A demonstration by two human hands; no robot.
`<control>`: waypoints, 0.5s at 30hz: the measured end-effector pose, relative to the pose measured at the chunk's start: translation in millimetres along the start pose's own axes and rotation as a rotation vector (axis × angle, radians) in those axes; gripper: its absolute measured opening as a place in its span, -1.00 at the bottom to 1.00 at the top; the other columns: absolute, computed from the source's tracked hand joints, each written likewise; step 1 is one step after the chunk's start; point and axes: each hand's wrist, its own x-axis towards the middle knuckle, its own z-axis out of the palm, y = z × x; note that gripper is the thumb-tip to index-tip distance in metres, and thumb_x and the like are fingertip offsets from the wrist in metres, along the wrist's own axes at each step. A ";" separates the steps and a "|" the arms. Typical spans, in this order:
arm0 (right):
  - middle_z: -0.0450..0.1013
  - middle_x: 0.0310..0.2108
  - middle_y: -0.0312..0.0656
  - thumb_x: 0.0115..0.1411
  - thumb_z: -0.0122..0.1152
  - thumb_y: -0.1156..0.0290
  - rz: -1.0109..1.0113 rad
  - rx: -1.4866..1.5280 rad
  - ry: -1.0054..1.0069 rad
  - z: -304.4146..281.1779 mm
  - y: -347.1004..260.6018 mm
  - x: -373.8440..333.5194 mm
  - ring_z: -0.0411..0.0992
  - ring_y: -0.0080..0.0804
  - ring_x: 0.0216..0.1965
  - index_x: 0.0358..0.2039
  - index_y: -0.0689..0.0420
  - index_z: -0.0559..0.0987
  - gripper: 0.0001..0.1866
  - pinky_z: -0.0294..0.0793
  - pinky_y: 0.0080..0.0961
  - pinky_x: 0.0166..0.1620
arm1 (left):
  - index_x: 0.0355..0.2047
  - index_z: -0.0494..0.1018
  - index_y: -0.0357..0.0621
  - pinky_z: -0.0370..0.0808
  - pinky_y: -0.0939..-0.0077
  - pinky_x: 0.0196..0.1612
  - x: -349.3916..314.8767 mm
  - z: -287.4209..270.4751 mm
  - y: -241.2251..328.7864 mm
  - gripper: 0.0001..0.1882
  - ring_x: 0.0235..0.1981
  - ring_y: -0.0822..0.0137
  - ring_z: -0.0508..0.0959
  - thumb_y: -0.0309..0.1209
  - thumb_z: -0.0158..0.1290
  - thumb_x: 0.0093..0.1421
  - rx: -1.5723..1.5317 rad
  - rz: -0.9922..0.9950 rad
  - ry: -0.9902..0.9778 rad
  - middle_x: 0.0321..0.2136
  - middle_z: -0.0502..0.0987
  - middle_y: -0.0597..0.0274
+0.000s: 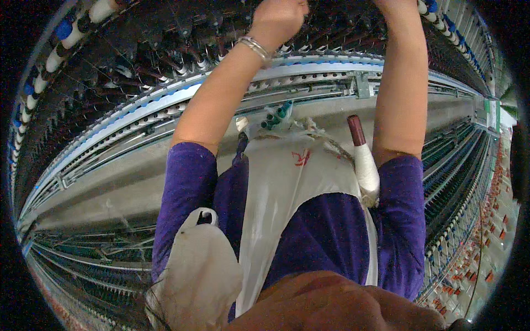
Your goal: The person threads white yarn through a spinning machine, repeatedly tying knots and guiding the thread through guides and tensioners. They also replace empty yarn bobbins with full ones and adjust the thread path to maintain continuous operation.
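Both of my arms reach forward over a long spinning machine. My left hand, with bracelets at the wrist, is at the upper edge with its fingers curled in; what they hold, if anything, is hidden. Of my right hand only the part by the wrist shows; its fingers lie beyond the upper edge. Nearest to both hands is the dark row of spindles. A bobbin of white yarn on a maroon tube stands against my pale apron, beside my right arm.
Green tubes stick out at the top of the apron. A pale cloth bag hangs at my left side. White rolls line the upper left. Machine rows run behind me, and a floor with orange marks or objects lies at right.
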 end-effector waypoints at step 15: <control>0.46 -0.40 -0.31 0.13 0.21 0.44 0.243 0.597 0.312 -38.6 298.4 -275.2 0.39 -0.60 -0.40 -0.23 0.16 0.58 -0.82 0.39 -0.65 -0.33 | 0.23 0.04 -0.23 0.38 -0.03 0.02 26.1 204.7 251.3 -0.26 0.05 -0.01 0.36 0.11 -0.33 0.27 -1.674 -0.421 -0.346 0.26 0.01 0.08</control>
